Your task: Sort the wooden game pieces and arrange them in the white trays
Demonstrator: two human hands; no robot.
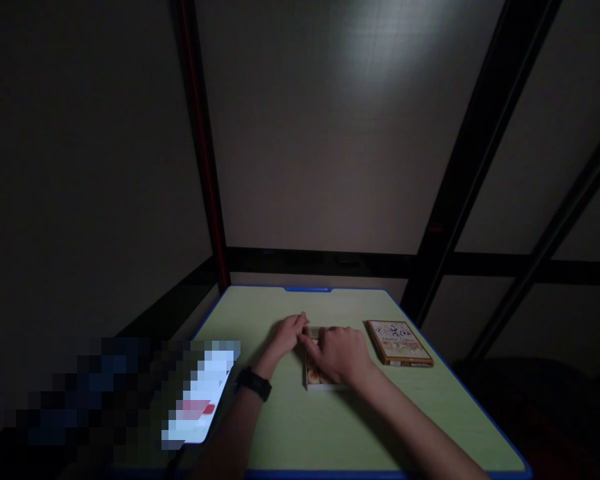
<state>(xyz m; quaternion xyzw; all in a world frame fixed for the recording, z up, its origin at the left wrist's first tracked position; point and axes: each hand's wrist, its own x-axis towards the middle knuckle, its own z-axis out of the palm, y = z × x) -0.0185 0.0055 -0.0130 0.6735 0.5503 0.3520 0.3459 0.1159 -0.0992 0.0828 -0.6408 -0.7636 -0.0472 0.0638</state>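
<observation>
Pretty dark shot, but a flat tray (316, 381) with a printed picture can be made out on the green table (330, 433), right under the fingers of both hands. The left hand (285, 338) is set at the tray's far left corner, fingers (300, 323) bent with the tips touching its edge. The right hand (341, 355) is laid over the tray, fingers (312, 344) curled down onto it. Whether anything is actually pinched can't be told, too dim. A watch (254, 383) is worn on the left wrist. A flat box (399, 342) is lying just right of the right fingers, not touched. A lit phone (200, 400) is seen well left of the left fingers.
</observation>
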